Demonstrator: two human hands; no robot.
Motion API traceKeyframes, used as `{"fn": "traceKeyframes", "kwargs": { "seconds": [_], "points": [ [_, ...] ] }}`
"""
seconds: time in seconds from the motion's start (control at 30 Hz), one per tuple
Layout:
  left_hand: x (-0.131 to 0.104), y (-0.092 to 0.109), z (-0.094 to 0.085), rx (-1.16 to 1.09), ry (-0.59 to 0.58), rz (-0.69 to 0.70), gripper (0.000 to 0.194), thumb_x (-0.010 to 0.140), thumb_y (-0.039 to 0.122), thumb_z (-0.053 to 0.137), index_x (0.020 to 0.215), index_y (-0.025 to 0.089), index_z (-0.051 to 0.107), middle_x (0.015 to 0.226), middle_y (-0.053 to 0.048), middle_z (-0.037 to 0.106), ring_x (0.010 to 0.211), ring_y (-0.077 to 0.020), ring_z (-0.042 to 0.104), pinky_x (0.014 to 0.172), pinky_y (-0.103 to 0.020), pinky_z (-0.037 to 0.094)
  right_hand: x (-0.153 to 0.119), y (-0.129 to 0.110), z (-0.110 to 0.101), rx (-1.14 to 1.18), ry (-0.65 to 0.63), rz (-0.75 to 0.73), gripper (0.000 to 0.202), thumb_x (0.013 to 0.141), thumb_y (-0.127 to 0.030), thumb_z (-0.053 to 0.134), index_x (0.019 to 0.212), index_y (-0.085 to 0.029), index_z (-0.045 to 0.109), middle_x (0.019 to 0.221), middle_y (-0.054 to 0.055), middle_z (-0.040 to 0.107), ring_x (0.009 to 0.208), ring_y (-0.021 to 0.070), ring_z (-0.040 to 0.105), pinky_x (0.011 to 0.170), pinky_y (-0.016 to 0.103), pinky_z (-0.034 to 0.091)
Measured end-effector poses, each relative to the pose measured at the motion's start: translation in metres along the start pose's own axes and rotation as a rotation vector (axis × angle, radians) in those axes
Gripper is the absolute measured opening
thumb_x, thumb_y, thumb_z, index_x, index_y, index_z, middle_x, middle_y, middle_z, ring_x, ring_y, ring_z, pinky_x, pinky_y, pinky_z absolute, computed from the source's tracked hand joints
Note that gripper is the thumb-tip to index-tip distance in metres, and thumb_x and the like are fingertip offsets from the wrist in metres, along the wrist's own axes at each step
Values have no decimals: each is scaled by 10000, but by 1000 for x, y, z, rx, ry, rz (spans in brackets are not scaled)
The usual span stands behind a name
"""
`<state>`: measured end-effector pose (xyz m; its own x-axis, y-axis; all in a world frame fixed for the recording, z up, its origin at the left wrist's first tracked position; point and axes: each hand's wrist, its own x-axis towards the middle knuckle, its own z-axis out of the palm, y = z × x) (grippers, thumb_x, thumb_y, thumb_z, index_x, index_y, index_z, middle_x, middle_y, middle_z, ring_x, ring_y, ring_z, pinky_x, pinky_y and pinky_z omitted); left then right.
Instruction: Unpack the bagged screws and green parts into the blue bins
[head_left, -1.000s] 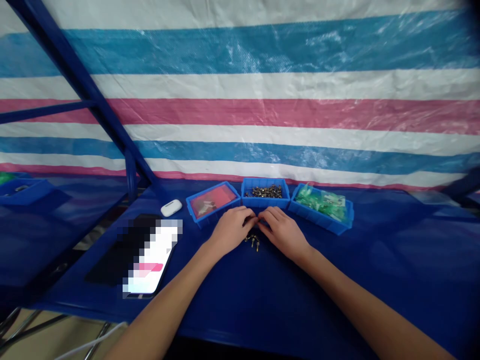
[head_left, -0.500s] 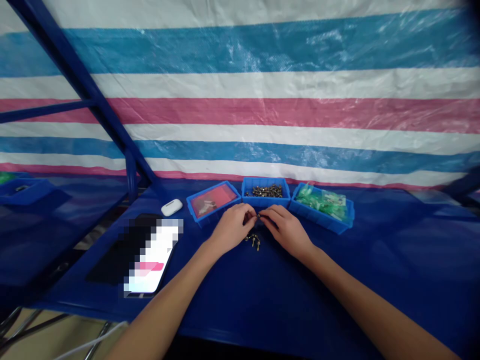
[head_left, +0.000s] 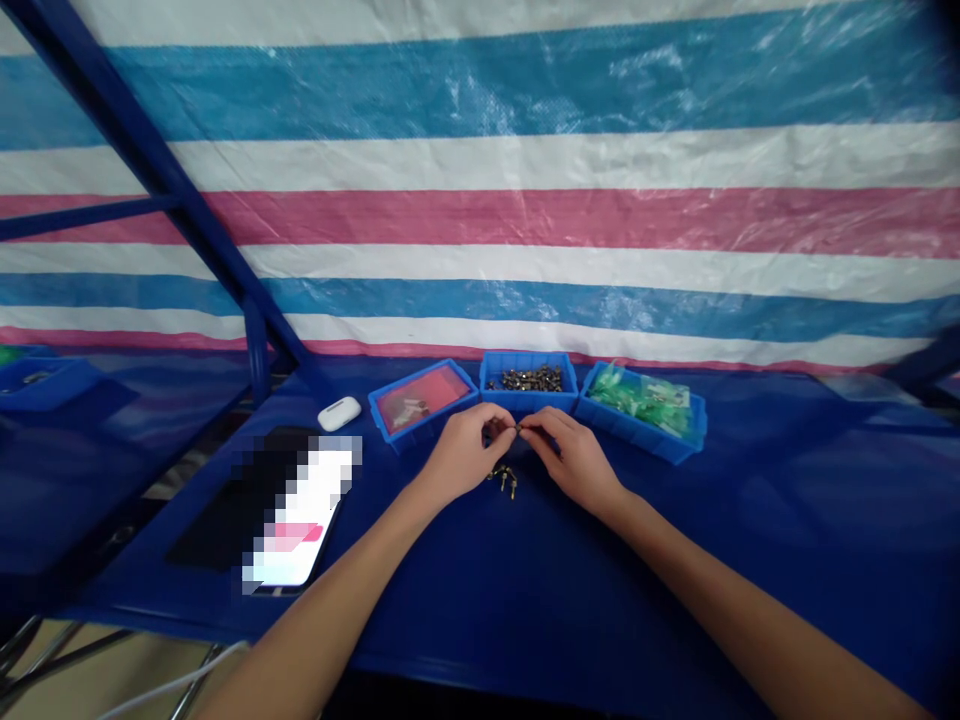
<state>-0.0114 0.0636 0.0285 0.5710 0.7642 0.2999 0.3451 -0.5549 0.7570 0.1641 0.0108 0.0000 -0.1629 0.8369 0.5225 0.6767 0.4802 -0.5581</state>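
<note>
My left hand (head_left: 466, 447) and my right hand (head_left: 574, 455) meet fingertip to fingertip over the blue table. Between them they pinch a small dark metal piece (head_left: 518, 428), too small to make out fully. Just below the fingers, several small brass-coloured metal pieces (head_left: 505, 480) lie on the table. Right behind my hands stands a blue bin (head_left: 529, 400) with many small metal parts (head_left: 534, 379) in it.
To the left, a blue bin (head_left: 426, 428) holds a pink sheet and small pale pieces. At the right, another bin (head_left: 645, 434) holds green bags. A white case (head_left: 339, 413) and a lit phone (head_left: 296, 540) lie on the table (head_left: 525, 600) at left.
The view has shifted slightly. Both hands stay together at nearly the same spot, with a small change in how the fingers sit around the piece.
</note>
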Motion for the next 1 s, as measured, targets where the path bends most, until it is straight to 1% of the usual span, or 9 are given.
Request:
{"fn": "traceKeyframes", "kwargs": {
  "seconds": [0.1,0.17,0.27,0.37,0.5,0.63,0.83,1.0],
  "points": [
    [1,2,-2,-21,17,42,88,870,195,571,872,173,656,804,-8,660,703,-123,593,637,-237,449,-1,-2,3,23,-42,-27,110,957,-241,498,926,-195,594,881,46,606,825,176,566,747,305,469],
    [2,1,-3,-40,37,51,84,867,205,588,873,179,668,828,-9,675,722,-126,607,659,-243,462,-1,-4,4,34,-27,-26,107,956,-237,496,935,-197,593,885,46,607,816,173,562,729,299,464],
    [3,-4,-3,-110,53,2,97,868,240,606,890,186,684,858,-16,705,753,-139,641,697,-258,489,-1,-6,4,34,22,-4,88,947,-236,516,965,-202,596,911,46,615,829,172,567,730,297,465],
    [4,-8,-4,-172,66,-70,106,854,259,629,890,180,690,842,-25,717,750,-153,661,698,-271,508,0,-6,3,19,74,23,87,941,-234,528,973,-204,603,911,43,616,829,168,573,721,291,471],
    [4,-6,-5,-212,71,-94,91,835,234,643,885,175,692,853,-34,721,754,-157,671,709,-282,524,1,-6,2,9,85,19,108,934,-233,541,1014,-203,607,934,45,622,844,169,579,721,292,483],
    [4,-3,-4,-232,57,-85,76,825,211,644,878,173,682,860,-32,713,753,-145,667,715,-277,532,1,-6,3,12,96,3,121,943,-241,526,1020,-204,611,954,53,628,869,178,586,753,311,496],
    [3,-3,-3,-175,53,-22,83,805,163,639,887,168,656,847,-21,688,733,-126,638,662,-247,510,0,-4,2,-28,81,-56,183,966,-224,476,1081,-214,618,1013,68,641,957,198,592,865,354,501],
    [1,-2,-3,-154,52,11,98,793,142,643,885,174,651,823,-11,679,708,-119,623,664,-248,505,-3,-4,3,-136,48,-113,236,980,-193,428,1119,-205,618,1024,89,650,939,212,585,845,384,512]
  ]
}}
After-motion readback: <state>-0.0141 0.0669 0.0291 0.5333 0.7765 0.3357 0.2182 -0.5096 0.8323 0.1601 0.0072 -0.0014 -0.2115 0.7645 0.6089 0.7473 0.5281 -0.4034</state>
